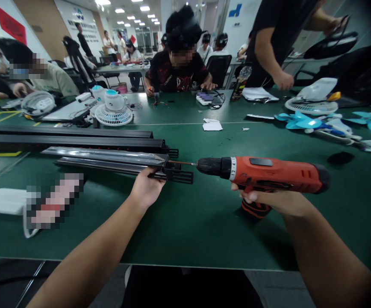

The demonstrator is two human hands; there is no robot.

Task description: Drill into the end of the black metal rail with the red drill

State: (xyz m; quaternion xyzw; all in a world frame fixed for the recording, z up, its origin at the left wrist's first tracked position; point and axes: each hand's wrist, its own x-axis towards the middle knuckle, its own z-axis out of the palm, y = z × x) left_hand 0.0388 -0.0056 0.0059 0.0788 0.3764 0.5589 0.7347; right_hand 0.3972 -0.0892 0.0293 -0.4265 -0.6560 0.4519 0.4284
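My right hand point(275, 201) is closed round the grip of a red and black cordless drill point(269, 173), held level and pointing left. Its thin bit touches the right end of a long black metal rail point(115, 164) lying on the green table point(204, 222). My left hand point(147, 186) grips that rail from below, near its right end, next to a black end bracket point(177, 173).
Two more long black rails point(76, 139) lie behind the held one. Small white fans point(113, 109) stand at the back left, blue fan blades point(304, 123) at the right, paper scraps point(211, 125) mid-table. A seated person faces me across the table; others work around.
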